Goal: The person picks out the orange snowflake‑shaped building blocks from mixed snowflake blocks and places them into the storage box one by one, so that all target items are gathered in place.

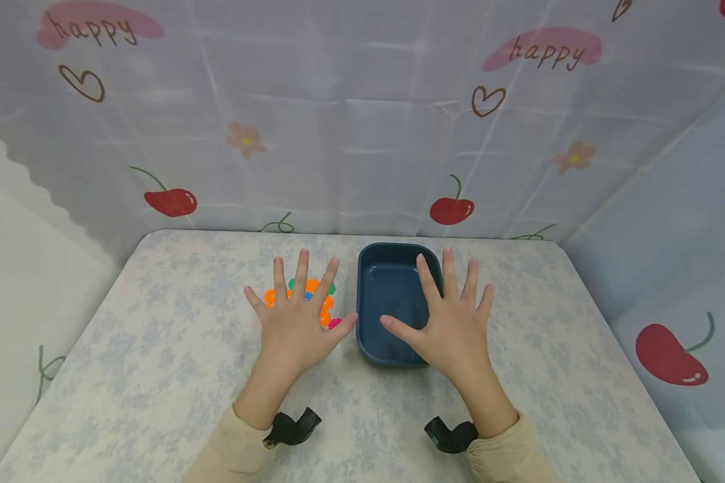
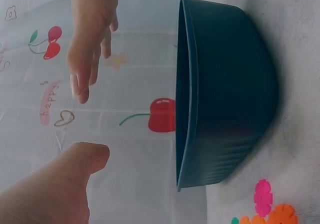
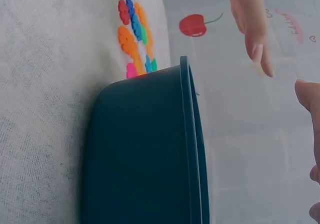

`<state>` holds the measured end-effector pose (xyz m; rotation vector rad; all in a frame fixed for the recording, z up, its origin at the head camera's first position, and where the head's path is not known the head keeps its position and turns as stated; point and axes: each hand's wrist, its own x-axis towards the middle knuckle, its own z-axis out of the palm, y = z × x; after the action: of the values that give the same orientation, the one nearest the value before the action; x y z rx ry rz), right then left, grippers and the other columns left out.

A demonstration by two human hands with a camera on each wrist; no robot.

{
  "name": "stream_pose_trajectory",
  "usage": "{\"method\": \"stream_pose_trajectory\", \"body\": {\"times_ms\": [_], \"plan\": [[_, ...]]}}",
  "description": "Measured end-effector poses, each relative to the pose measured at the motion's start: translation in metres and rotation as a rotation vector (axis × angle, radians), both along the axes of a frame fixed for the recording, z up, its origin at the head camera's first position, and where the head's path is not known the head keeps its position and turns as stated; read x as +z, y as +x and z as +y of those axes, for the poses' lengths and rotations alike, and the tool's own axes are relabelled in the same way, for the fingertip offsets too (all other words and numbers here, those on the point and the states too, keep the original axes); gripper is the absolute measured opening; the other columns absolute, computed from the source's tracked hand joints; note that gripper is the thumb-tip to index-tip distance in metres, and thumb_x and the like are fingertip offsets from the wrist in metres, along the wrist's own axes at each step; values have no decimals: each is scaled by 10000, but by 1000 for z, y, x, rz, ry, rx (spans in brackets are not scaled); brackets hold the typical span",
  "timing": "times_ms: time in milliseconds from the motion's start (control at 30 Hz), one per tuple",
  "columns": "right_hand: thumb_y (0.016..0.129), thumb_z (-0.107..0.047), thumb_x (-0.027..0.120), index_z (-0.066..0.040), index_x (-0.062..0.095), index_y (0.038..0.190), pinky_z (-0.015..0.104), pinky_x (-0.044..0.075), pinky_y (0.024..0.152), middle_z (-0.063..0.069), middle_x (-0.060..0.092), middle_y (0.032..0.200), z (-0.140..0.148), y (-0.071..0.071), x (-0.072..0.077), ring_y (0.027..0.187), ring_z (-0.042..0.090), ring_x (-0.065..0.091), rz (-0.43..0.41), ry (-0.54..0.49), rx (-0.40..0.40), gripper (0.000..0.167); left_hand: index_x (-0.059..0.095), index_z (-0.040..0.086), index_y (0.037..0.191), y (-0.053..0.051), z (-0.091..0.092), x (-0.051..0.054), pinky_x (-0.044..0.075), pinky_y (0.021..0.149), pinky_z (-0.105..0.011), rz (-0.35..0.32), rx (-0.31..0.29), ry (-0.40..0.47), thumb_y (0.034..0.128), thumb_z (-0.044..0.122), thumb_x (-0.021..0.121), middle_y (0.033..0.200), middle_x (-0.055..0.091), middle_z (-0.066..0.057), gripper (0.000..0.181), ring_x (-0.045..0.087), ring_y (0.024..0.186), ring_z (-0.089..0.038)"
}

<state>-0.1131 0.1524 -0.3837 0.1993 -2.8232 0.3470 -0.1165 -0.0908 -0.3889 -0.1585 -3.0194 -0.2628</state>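
My left hand (image 1: 299, 325) is held with straight, spread fingers above several flower-shaped plastic pieces (image 1: 313, 285), hiding part of them. It holds nothing. The pieces are orange, green, blue and pink, with a red one in the right wrist view. To their right on the table stands a dark blue rectangular bin (image 1: 387, 345), upright. No contents show in its visible part. My right hand (image 1: 456, 325), fingers likewise spread, hangs over the bin's right side and covers part of it. Both wrist views show the hands raised above the bin's rim (image 2: 192, 84), apart from it.
A table with a pale blue-grey mottled cover (image 1: 157, 362) lies under everything. Behind it hangs a white curtain (image 1: 338, 134) printed with cherries, hearts and flowers, and the curtain continues along the right side. A black wrist mount (image 1: 293, 427) sits at the left sleeve, another (image 1: 450, 436) at the right.
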Motion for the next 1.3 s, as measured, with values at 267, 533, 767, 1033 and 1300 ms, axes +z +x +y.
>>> {"method": "stream_pose_trajectory", "body": {"times_ms": [267, 533, 767, 1033, 1300], "plan": [[744, -825, 589, -279, 87, 1606, 713, 177, 1132, 131, 38, 1679, 11, -2, -7, 1513, 498, 44, -30, -24, 2, 1137, -11, 443, 1567, 2, -17, -4, -28, 1072, -810, 20, 21, 3, 878, 746, 458, 1690, -33, -41, 887, -57, 1537, -424], [789, -760, 619, -197, 70, 1610, 719, 285, 1080, 168, 139, 1660, 34, 3, -25, 1476, 487, 218, -103, -116, -11, 1136, 245, 208, 1586, -1, -55, -11, 105, 1148, -718, 24, 66, 85, 959, 481, 524, 1664, 136, -153, 738, 84, 1527, -430], [809, -713, 647, -222, 38, 1609, 709, 388, 990, 199, 268, 1593, 50, 10, -51, 1399, 452, 362, -199, -273, 3, 1118, 394, 104, 1509, -14, -104, -43, 357, 1017, -677, -52, 76, 156, 1001, 287, 508, 1533, 378, -216, 551, 346, 1371, -465], [866, -532, 711, -217, 52, 1607, 591, 450, 966, 198, 289, 1501, 59, 16, -84, 1275, 356, 428, -288, -480, 66, 1041, 500, 109, 1438, -18, -128, -73, 457, 881, -537, -185, 76, 364, 939, 317, 656, 1267, 526, -197, 562, 456, 1117, -379], [880, -341, 748, -206, 51, 1607, 531, 417, 957, 191, 304, 1445, 58, 15, -101, 1207, 297, 427, -262, -615, 133, 1017, 605, 121, 1331, -11, -127, -90, 454, 882, -484, -150, 61, 441, 971, 288, 624, 1128, 580, -122, 397, 481, 1067, -311]]}}
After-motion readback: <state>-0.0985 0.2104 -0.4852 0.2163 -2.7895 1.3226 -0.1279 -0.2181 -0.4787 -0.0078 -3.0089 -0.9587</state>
